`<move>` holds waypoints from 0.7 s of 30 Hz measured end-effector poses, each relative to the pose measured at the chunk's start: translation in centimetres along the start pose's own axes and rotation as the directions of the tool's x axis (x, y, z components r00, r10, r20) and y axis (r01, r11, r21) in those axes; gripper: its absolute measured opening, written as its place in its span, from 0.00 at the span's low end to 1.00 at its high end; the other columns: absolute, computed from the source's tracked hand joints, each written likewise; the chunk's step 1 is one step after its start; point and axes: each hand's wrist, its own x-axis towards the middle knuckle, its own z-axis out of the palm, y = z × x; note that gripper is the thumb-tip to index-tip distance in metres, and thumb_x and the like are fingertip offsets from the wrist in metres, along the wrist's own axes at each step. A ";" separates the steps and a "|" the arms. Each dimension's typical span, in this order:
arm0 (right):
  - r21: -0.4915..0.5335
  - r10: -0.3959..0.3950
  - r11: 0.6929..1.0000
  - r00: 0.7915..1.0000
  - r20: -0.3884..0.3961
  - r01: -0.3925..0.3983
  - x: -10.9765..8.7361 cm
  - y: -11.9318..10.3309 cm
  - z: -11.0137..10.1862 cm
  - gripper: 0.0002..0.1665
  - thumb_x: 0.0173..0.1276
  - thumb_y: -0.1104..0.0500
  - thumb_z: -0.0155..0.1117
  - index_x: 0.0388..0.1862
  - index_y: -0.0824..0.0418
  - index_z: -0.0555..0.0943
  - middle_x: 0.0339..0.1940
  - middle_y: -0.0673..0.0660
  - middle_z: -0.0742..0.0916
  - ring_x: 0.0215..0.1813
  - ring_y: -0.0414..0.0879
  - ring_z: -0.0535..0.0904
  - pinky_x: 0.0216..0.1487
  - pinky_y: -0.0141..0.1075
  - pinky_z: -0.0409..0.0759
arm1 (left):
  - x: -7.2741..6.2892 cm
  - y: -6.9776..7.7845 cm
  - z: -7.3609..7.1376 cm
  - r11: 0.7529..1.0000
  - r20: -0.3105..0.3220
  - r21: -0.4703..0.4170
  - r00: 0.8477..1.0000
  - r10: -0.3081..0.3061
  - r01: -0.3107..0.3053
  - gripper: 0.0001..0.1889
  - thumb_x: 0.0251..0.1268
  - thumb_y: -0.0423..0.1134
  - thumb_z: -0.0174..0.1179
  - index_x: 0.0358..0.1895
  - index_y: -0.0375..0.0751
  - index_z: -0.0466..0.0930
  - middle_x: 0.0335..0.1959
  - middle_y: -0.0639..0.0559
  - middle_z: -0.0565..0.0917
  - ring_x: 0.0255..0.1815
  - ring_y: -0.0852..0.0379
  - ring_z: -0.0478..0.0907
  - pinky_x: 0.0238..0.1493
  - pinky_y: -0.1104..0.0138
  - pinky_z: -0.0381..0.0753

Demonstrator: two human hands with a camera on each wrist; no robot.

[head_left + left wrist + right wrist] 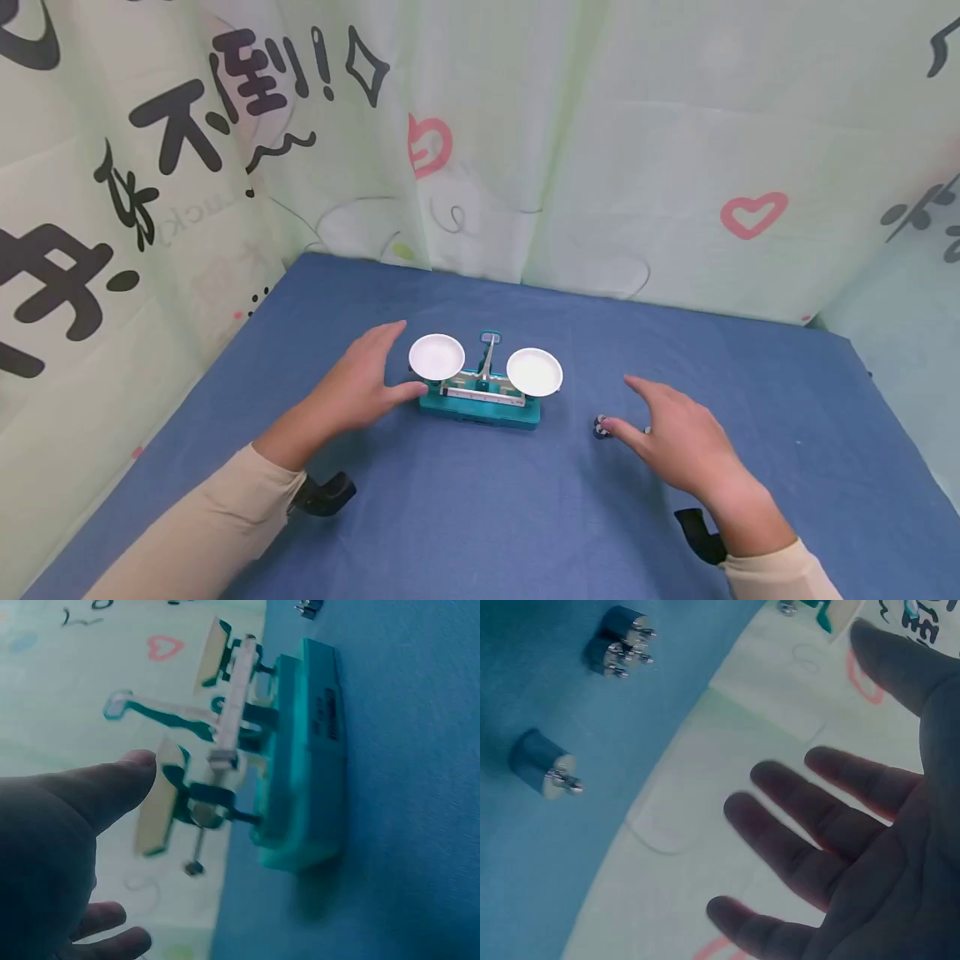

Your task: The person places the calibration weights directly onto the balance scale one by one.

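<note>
A teal balance scale (480, 410) with two white pans stands upright near the middle of the blue cloth. My left hand (367, 379) is beside its left end, fingers spread and thumb extended close to the left pan (437, 357). In the left wrist view the thumb (112, 787) overlaps that pan. To the right of the scale, my right hand (678, 433) hovers with fingers apart and nothing held. Near it are several small metal weights (619, 645) grouped together, and one larger metal weight (544, 765) standing apart. The right hand partly hides them in the head view.
Blue cloth (480, 517) covers the table. A pale curtain (645, 150) with printed lettering and pink hearts hangs behind the table and along its sides. Each wrist carries a black strap mount (326, 495).
</note>
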 end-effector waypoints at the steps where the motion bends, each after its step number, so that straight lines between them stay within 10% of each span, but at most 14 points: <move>1: 0.017 0.003 1.000 1.000 -0.002 -0.003 -0.1 0.1 0.1 0.41 0.65 0.46 0.72 0.67 0.72 0.73 0.63 0.73 0.78 0.62 0.69 0.74 0.57 0.64 0.72 | 0.0 -0.3 0.1 1.000 0.002 -0.019 1.000 -0.023 0.023 0.47 0.63 0.48 0.71 0.77 0.32 0.54 0.75 0.34 0.61 0.73 0.36 0.60 0.69 0.43 0.63; 9: 0.087 0.002 0.996 1.000 0.004 -0.002 -0.3 1.0 1.6 0.26 0.63 0.60 0.74 0.58 0.69 0.81 0.53 0.67 0.85 0.54 0.63 0.81 0.51 0.58 0.79 | -0.3 -2.9 2.3 0.961 0.079 -0.201 0.981 -0.174 0.187 0.32 0.65 0.41 0.69 0.69 0.34 0.70 0.65 0.36 0.76 0.60 0.41 0.77 0.55 0.50 0.80; 21: 0.095 -0.016 0.995 1.000 0.016 0.014 0.5 1.7 3.7 0.15 0.63 0.63 0.73 0.48 0.67 0.85 0.44 0.62 0.87 0.49 0.61 0.81 0.49 0.57 0.78 | 1.3 -3.9 4.8 0.903 0.049 -0.395 0.985 -0.163 0.169 0.28 0.65 0.40 0.68 0.64 0.30 0.74 0.57 0.39 0.82 0.55 0.45 0.80 0.55 0.53 0.79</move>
